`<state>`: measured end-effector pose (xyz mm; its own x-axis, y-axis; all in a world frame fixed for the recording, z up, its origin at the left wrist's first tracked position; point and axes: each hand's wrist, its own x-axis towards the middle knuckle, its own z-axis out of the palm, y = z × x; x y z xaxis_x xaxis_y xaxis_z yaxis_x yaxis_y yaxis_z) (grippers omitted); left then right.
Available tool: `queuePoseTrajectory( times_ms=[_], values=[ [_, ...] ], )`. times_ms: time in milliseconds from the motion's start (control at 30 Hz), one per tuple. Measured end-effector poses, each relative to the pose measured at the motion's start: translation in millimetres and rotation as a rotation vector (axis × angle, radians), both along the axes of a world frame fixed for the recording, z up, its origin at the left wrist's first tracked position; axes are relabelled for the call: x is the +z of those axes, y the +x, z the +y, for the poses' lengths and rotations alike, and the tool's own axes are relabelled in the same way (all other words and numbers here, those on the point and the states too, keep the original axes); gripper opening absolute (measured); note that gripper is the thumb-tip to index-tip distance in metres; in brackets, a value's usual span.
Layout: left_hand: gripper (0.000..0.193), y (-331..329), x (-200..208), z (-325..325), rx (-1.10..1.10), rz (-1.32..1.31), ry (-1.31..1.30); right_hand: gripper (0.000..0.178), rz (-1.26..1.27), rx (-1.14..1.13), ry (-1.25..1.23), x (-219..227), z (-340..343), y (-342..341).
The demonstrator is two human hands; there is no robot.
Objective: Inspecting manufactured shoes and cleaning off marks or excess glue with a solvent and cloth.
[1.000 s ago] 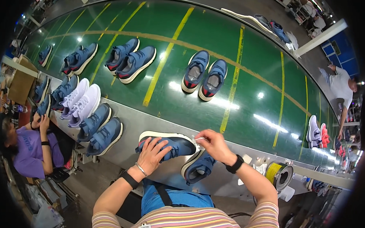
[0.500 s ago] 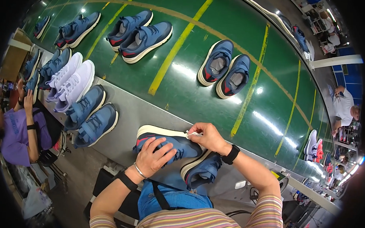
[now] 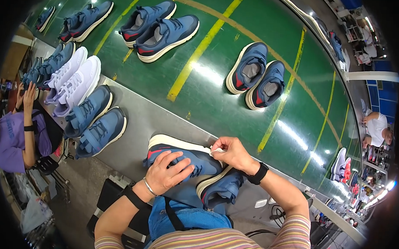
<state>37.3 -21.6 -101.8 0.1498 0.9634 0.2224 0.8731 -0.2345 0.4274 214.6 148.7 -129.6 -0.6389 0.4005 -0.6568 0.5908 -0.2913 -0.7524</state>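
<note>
Belt-borne blue fabric shoes [image 3: 247,64] have slid right

Spread left hand [image 3: 167,172] holds a tilted, white-soled blue fabric shoe [image 3: 202,159] over the grey metal surface [image 3: 140,116]; right hand [image 3: 232,154] pinches a white scrap [image 3: 218,150] beside its toe. Slack left grip might let it roll.

Bright white lamps [image 3: 390,185] flare at the far right, and the glossy, yellow-lined green tabletop [image 3: 208,111] throws long white glare towards me. The flat grey metal ledge [image 3: 136,111] shines duller. Edges bow near the black rim; the centre looks sharp.
</note>
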Motion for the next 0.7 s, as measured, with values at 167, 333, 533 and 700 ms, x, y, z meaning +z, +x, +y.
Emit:
queuePoseTrajectory(
  times_ms=[167, 333, 533, 700],
  values=[
    [0.029, -1.7, 1.0, 0.0, 0.001, -0.003, -0.001, 0.011, -0.038, -0.003, -0.018, -3.5, -1.1, -6.4],
    [0.029, -2.4, -2.6, -0.7, -0.012, 0.0, 0.006, 0.01, 0.013, -0.053, 0.071, 12.7, 7.2, 7.3],
    [0.032, -4.1, -0.6, -14.6, 0.007, 0.044, 0.026, 0.007, 0.129, -0.457, 0.229, 90.2, 23.9, 58.7],
    [0.043, 2.0, 1.7, -14.0, -0.036, 0.007, -0.012, 0.007, -0.005, -0.783, 0.483, 86.2, -22.8, 157.3]
  ],
)
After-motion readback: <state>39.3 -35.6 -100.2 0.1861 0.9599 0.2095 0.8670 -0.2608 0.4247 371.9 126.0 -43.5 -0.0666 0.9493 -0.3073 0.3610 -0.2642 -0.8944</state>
